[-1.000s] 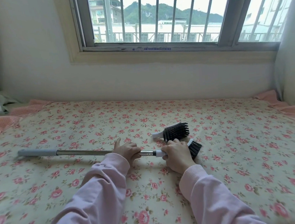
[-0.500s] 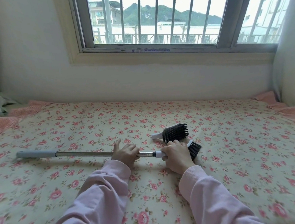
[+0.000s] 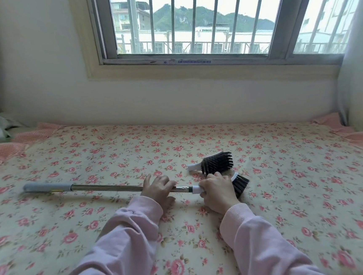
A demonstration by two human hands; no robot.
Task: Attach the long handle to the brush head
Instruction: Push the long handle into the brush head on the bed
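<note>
Floral bedsheet (image 3: 291, 193) fills the frame; at centre, left hand (image 3: 157, 188) clamps the handle (image 3: 106, 187), right hand (image 3: 219, 191) wraps the brush head (image 3: 240, 183).

handle (image 3: 106, 187) on bed (image 3: 291, 193), left of brush head (image 3: 240, 183) | spare brush head (image 3: 217, 164) just behind

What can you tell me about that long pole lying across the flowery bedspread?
The long handle is a slim, shiny metal-looking tube with a grey grip sleeve at its far left end. It lies nearly flat across the floral bedspread, running left to right. The left hand wraps around it near its right end. There its tip meets the white collar of a black-bristled brush head, which the right hand grips. Whether the joint is fully seated cannot be told.
</note>
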